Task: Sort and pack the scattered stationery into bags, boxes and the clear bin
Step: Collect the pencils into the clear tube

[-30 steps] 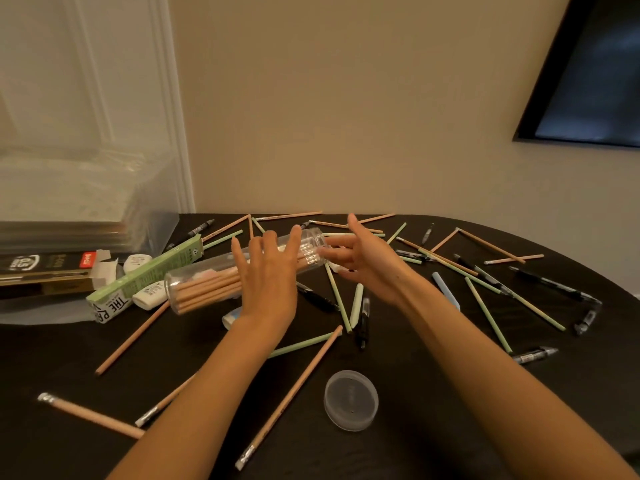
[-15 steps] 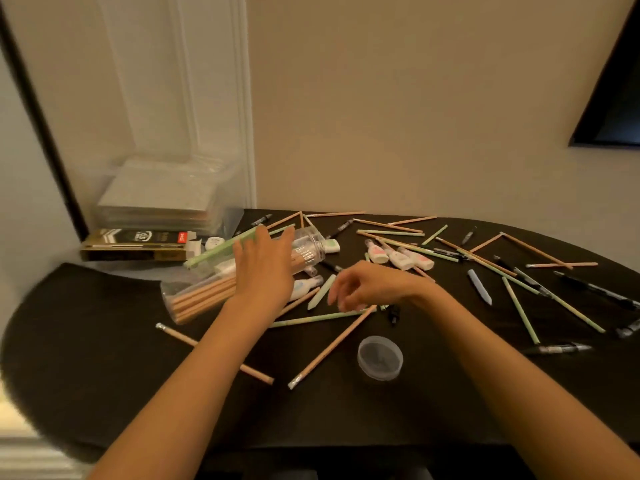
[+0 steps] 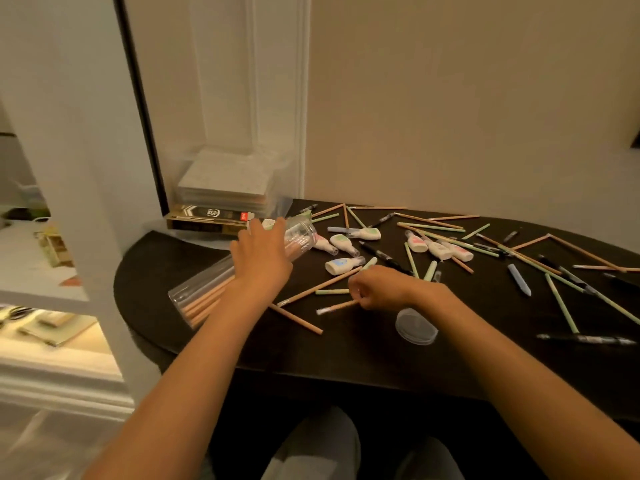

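Dark tabletop [image 3: 346, 358]: right hand [image 3: 381, 289] grip pinches a wooden pencil [image 3: 334, 308] lying crosswise; the clear tube [image 3: 199, 292] mouth lies beyond-left, under the flat left hand [image 3: 261, 261].

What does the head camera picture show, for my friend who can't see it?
A person's left hand rests on a clear tube of wooden pencils lying sideways on a dark table, while the right hand pinches one loose wooden pencil. More pencils, pens and correction tapes lie scattered around, with a round clear lid nearby.
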### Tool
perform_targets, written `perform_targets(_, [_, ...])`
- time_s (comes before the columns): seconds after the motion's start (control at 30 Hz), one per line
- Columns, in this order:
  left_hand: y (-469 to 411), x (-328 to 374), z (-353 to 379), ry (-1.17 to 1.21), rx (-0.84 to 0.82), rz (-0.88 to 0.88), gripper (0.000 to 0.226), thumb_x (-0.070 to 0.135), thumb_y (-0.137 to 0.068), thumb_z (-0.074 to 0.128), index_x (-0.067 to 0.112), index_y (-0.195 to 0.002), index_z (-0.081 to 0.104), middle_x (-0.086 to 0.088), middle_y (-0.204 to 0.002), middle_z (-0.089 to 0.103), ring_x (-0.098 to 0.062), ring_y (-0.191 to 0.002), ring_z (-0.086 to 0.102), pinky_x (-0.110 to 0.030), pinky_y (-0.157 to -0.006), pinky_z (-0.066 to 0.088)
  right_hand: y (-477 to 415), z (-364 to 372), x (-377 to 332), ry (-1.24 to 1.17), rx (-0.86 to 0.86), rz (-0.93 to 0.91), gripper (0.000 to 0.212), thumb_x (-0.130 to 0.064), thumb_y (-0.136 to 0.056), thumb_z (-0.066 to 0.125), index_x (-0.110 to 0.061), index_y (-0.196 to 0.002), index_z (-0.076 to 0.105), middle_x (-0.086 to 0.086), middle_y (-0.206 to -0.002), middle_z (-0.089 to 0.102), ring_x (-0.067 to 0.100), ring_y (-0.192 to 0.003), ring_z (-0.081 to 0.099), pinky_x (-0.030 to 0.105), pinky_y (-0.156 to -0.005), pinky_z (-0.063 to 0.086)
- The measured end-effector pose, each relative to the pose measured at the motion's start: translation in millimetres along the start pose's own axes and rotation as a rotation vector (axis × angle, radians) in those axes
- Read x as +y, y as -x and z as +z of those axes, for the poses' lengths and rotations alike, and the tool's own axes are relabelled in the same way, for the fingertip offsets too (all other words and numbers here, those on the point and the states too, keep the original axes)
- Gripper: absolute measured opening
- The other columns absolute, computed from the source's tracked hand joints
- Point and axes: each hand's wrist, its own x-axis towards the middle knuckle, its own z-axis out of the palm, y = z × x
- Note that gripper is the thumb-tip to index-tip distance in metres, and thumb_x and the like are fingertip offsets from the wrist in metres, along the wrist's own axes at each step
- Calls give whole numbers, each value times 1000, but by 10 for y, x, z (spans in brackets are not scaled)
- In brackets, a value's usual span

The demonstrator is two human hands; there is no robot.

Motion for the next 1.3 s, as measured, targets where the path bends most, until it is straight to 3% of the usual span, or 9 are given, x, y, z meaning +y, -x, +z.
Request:
perform_targets(0.17, [-65, -165, -20, -17, -10, -63, 70, 21, -83, 66, 23, -141, 26, -15, -135, 33, -33, -123, 37, -41, -99, 35, -257, -70, -158, 345, 269, -128, 26, -19, -95, 47, -19, -120, 52, 7, -114, 57, 23, -108, 47, 33, -81, 40])
perform_targets(0.3, [-135, -286, 6, -18, -4, -87, 66, 17, -83, 65, 23, -138, 30, -16, -132, 37, -33, -120, 40, -40, -96, 36, -492, 37, -284, 371, 219, -153, 37, -15, -94, 48, -22, -131, 46, 10, -118, 51, 24, -110, 48, 34, -87, 40])
perform_targets(0.4, [-195, -320, 36, -20, -11, -87, 63, 16, -82, 66, 22, -136, 32, -16, -131, 37, -33, -120, 40, -41, -96, 36, -599, 90, -321, 303, 181, -189, 31, -21, -94, 48, -18, -125, 51, 10, -117, 49, 23, -104, 49, 30, -81, 38])
perform_targets(0.57, [-340, -284, 100, -28, -12, -73, 67, 17, -84, 63, 22, -140, 26, -16, -133, 35, -33, -122, 39, -41, -97, 36, -724, 37, -350, 269, 158, -237, 20, -15, -90, 55, -11, -109, 59, 10, -112, 50, 22, -98, 51, 33, -83, 45])
perform_targets(0.77, [-544, -214, 150, -31, -9, -44, 66, 19, -84, 65, 22, -139, 28, -16, -135, 34, -33, -122, 39, -41, -97, 35, -834, -18, -171, 178, 147, -152, 18, -12, -90, 52, -10, -108, 50, 10, -108, 57, 23, -98, 55, 29, -76, 42])
perform_targets(0.9, [-674, -180, 169, -19, -6, -30, 62, 18, -83, 66, 20, -135, 33, -15, -130, 37, -34, -120, 41, -41, -96, 36, -857, -121, -4, 75, 291, -108, 19, -11, -93, 47, -13, -112, 50, 10, -105, 58, 19, -91, 55, 32, -78, 47])
perform_targets(1.1, [-833, -10, 171, 24, -9, -5, 62, 17, -84, 64, 21, -137, 32, -15, -132, 36, -33, -121, 39, -41, -97, 36, -912, -378, 358, 229, 584, 86, 14, -20, -96, 45, -13, -102, 57, 7, -100, 63, 20, -99, 47, 31, -77, 40])
perform_targets(1.2, [-906, 169, 191, 66, -10, 43, 66, 17, -83, 65, 22, -139, 30, -15, -135, 36, -33, -123, 39, -42, -99, 35, -878, -578, 459, 117, 585, 249, 33, -32, -99, 36, -10, -97, 61, 7, -84, 62, 23, -89, 52, 36, -77, 43])
perform_targets(1.3, [-941, 328, 266, 67, -47, 89, 72, 19, -83, 66, 24, -142, 25, -15, -135, 35, -32, -122, 39, -40, -98, 36, -838, -821, 465, -398, 498, 345, 31, -27, -100, 36, -9, -83, 56, 3, -66, 52, 17, -62, 55, 33, -66, 49])
